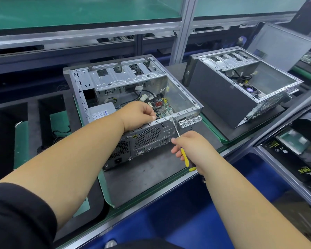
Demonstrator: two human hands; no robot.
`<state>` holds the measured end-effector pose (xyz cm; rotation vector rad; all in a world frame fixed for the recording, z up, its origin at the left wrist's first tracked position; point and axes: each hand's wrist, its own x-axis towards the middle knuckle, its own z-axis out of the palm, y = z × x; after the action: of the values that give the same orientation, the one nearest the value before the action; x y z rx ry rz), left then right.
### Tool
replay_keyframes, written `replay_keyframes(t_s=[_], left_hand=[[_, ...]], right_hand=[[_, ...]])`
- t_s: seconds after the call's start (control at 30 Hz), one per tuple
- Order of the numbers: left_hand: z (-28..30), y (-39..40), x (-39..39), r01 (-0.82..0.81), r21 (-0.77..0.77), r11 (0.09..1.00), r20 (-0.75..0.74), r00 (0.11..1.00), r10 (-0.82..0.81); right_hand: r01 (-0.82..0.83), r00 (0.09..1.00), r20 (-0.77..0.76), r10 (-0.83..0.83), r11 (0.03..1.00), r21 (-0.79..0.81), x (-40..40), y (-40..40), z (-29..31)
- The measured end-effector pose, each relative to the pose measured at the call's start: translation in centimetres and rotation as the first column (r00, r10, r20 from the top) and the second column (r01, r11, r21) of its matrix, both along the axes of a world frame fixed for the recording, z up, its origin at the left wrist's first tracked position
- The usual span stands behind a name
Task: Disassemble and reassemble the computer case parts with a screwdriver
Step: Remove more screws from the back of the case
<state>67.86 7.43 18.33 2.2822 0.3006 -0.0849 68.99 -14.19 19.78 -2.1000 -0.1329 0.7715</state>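
The open computer case (pixel 133 105) lies on its side on the bench (pixel 142 177), at 12 o'clock from the person. It looks heavy and stiff, with thin sheet-metal edges, so the rear top rail is the safest hold. The left hand (pixel 138 114) curls over that rail. The right hand (pixel 188 146) grips a yellow-handled screwdriver (pixel 184 155), its tip at the rail's edge; the smooth shaft could slip off a small screw.

Green conveyor belt (pixel 79 11) across the top, behind an aluminium rail (pixel 83 33) and upright post (pixel 185 29). Dark grey work mat (pixel 142 175) edged in green on the bench. Black foam tray (pixel 32 112) with deep slots at left. Blue floor (pixel 178 218) below. Even, bright overhead light.
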Motion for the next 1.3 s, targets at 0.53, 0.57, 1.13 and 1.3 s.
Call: replay_keyframes(t_s=[0.53,0.57,1.13,1.3], left_hand=[[0.2,-0.1,-0.1,-0.005,0.003,1.000,0.009,1.000,0.005],[0.2,-0.1,-0.1,-0.003,0.004,1.000,0.009,1.000,0.003],[-0.3,0.3,0.2,0.004,0.008,1.000,0.021,1.000,-0.004],[-0.2,0.3,0.1,0.011,0.005,1.000,0.019,1.000,-0.012]], right_hand=[[0.064,0.965,0.248,-0.080,0.995,0.071,-1.8,-2.7,-2.5],[0.068,0.969,0.232,-0.085,0.994,0.083,-1.9,-2.6,-2.4],[0.058,0.979,0.189,-0.074,0.994,0.091,-2.2,-2.1,-1.8],[0.057,0.976,0.203,-0.073,0.995,0.085,-2.0,-2.2,-1.7]])
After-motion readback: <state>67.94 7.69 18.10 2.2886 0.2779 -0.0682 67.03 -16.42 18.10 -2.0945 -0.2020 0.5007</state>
